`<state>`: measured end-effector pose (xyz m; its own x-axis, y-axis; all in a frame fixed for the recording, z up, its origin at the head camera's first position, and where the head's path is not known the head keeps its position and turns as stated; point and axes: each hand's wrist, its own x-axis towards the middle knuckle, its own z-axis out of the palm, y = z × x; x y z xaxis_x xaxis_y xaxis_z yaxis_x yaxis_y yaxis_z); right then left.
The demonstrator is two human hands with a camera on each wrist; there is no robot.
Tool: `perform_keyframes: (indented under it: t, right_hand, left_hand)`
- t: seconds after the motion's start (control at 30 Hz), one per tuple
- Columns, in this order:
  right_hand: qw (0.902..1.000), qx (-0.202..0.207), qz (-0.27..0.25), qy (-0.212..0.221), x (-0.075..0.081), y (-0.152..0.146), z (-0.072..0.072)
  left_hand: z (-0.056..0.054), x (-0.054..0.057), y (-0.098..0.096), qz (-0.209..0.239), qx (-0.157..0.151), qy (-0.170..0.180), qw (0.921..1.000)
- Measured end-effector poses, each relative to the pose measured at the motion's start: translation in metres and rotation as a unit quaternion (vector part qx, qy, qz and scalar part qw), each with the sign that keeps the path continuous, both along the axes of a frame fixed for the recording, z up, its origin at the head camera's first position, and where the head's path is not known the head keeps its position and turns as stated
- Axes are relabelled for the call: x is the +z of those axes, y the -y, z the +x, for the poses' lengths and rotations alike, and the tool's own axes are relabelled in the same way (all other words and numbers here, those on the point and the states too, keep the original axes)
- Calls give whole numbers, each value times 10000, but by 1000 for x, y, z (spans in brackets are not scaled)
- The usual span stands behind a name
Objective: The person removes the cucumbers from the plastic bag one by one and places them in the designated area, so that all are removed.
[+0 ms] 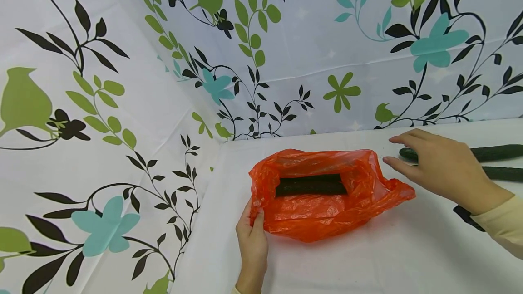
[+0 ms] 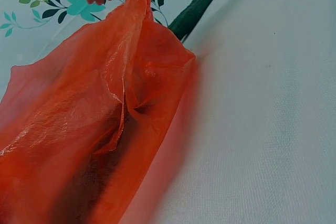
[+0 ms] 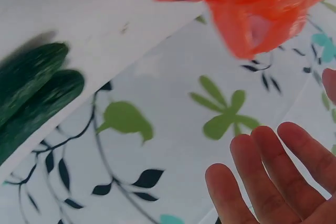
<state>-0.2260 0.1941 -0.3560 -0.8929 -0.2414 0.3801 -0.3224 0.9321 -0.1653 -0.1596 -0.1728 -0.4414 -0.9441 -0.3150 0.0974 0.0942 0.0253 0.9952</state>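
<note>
A red plastic bag (image 1: 314,221) lies on the white table with its mouth spread toward me. Dark green cucumbers (image 1: 311,186) show inside it. My left hand (image 1: 253,239) pinches the left edge of the bag's mouth, thumb in front. To the right of the bag, my right hand (image 1: 441,162) hovers with fingers spread and nothing between them. Its loosely straight fingers (image 3: 252,171) also show in the right wrist view. Two more cucumbers (image 1: 500,152) lie on the table beyond and beside this hand, partly hidden by it. The left wrist view shows the bag's side (image 2: 94,93) up close.
A white cloth with green, black and turquoise leaf and bird prints (image 1: 286,67) hangs behind the table and along its left side. The table surface (image 1: 347,262) extends in front of the bag. A black strap (image 1: 468,218) shows by my right wrist.
</note>
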Motion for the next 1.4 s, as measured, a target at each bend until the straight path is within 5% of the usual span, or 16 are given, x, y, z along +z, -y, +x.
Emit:
perform_keyframes:
  t: [0.47, 0.7, 0.97, 1.1, 1.23, 1.4]
  right_hand:
    - [9883, 968, -1177, 79, 18, 51, 10]
    - [9648, 1732, -1968, 193, 25, 80, 8]
    - [9207, 2529, -2969, -108, 22, 112, 5]
    - [9118, 2673, -3115, -125, 18, 126, 3]
    - [9215, 2650, -2828, 277, 14, 138, 1]
    - [9447, 2553, -1963, 615, 4, 151, -4]
  left_hand:
    - [0, 1, 0, -76, -26, -25, 10000]
    - [1, 3, -1, -90, 19, 23, 10000]
    - [0, 1, -1, -72, 53, 58, 9999]
    - [0, 0, 0, -101, 38, 28, 9999]
    - [1, 0, 1, -82, 10, 12, 10000]
    - [1, -1, 2, -92, 9, -6, 10000]
